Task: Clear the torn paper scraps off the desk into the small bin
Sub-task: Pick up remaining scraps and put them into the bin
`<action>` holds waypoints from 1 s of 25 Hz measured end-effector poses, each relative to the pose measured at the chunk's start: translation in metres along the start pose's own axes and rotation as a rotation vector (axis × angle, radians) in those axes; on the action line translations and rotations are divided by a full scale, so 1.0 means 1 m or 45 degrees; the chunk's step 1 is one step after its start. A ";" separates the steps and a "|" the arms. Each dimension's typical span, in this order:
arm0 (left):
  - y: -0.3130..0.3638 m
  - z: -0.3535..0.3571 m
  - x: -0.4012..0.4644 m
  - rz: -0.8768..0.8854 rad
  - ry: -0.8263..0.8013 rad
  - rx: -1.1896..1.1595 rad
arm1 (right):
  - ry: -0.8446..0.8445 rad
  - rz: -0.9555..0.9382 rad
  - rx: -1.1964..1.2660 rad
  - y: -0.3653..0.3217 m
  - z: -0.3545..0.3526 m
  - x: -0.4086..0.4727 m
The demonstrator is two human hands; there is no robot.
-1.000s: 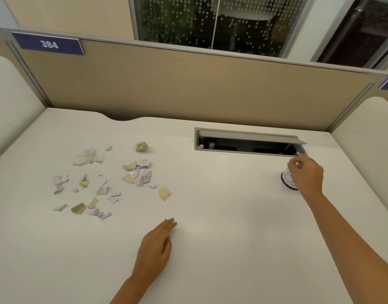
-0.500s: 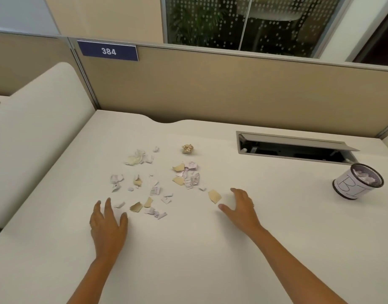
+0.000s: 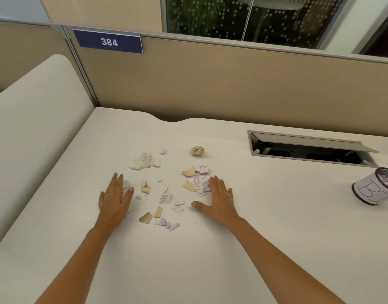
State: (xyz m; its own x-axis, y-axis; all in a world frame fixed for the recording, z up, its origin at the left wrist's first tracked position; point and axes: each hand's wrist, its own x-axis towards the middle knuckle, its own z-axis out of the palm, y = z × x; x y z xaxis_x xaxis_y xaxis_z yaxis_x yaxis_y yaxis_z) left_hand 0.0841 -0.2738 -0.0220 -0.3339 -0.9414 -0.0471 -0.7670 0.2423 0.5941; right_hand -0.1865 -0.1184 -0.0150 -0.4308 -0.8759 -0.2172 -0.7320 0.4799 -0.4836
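Observation:
Several torn paper scraps point(image 3: 165, 197), white and tan, lie scattered on the white desk point(image 3: 276, 227). A crumpled tan ball point(image 3: 197, 150) sits at the far side of the scatter. My left hand point(image 3: 115, 199) lies flat with straight fingers at the left edge of the scraps, covering a white piece. At the right edge my right hand point(image 3: 217, 199) is flat as well, fingertips touching the scraps there. The small bin point(image 3: 373, 189), wrapped in white paper with handwriting, stands far right with scraps inside.
An open cable tray point(image 3: 309, 149) is set into the desk behind the bin. A tan partition point(image 3: 232, 84) with a blue 384 sign point(image 3: 108, 41) borders the back. A cream side panel point(image 3: 35, 119) stands at the left.
My right hand left the bin and came to the scraps. Both hands slid forward and now bracket the scatter from left and right. The view turned left.

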 end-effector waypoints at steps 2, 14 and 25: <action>0.008 0.008 -0.006 0.131 -0.070 -0.003 | 0.020 -0.070 -0.046 -0.005 0.006 0.004; 0.117 0.092 -0.086 0.407 -0.339 -0.288 | 0.481 -0.231 0.210 0.023 0.022 -0.068; 0.087 0.069 -0.113 0.102 0.060 -0.817 | 0.135 -0.007 -0.247 0.046 0.016 -0.104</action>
State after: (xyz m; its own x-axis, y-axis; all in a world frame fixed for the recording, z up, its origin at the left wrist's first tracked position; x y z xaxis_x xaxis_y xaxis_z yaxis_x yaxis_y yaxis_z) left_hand 0.0168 -0.1303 -0.0202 -0.3406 -0.9392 0.0438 -0.2560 0.1375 0.9568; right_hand -0.1670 -0.0058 -0.0288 -0.4724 -0.8732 -0.1197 -0.8178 0.4849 -0.3101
